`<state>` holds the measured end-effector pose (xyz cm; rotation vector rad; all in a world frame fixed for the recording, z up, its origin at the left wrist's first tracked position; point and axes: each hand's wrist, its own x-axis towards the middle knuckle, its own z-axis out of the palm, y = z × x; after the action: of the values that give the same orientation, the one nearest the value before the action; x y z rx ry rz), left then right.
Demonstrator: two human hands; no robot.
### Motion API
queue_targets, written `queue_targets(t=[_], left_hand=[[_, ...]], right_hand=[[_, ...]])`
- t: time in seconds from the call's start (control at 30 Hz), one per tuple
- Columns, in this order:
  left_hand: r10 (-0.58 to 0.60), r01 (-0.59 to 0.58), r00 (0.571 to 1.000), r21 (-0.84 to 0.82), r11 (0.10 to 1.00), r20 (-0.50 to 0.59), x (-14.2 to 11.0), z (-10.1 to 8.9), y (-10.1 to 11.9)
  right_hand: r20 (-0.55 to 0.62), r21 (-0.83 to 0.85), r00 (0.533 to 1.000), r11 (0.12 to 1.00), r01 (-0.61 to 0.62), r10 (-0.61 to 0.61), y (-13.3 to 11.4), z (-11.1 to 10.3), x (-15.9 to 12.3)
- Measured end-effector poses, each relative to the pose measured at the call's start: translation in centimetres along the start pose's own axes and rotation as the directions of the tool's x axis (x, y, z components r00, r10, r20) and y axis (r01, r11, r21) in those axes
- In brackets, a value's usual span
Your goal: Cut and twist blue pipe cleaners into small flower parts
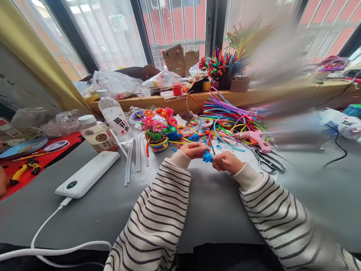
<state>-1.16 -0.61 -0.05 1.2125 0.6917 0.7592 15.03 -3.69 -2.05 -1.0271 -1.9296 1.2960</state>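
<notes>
Both of my hands meet over the grey table, each in a striped sleeve. My left hand [194, 149] is closed, pinching a small blue pipe-cleaner piece [208, 157] from the left. My right hand [228, 162] is closed too, fingers curled on the same blue piece and on a thin dark stick [212, 147] that rises from it. Blue scraps lie on the table just behind the hands.
A pile of coloured pipe cleaners [228, 113], a pink glue gun [255, 138], scissors [267, 162], finished pipe-cleaner flowers [156, 131], clear glue sticks [137, 158], two bottles [115, 120], a white power bank [87, 174] with cable, and yellow pliers [25, 169] on red cloth. The right side is blurred.
</notes>
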Motion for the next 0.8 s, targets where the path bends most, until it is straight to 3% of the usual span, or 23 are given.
queue_targets(t=[0.3,0.8], left_hand=[[-0.017,0.017,1.000,0.031,0.999,0.000,-0.1,0.2,0.2],[-0.046,0.038,0.999,0.298,0.954,0.019,-0.2,0.1,0.1]], right_hand=[[0.224,-0.059,0.973,0.996,0.067,-0.052,-0.1,0.2,0.1],[0.241,-0.066,0.971,0.998,0.023,-0.006,0.8,0.3,-0.1]])
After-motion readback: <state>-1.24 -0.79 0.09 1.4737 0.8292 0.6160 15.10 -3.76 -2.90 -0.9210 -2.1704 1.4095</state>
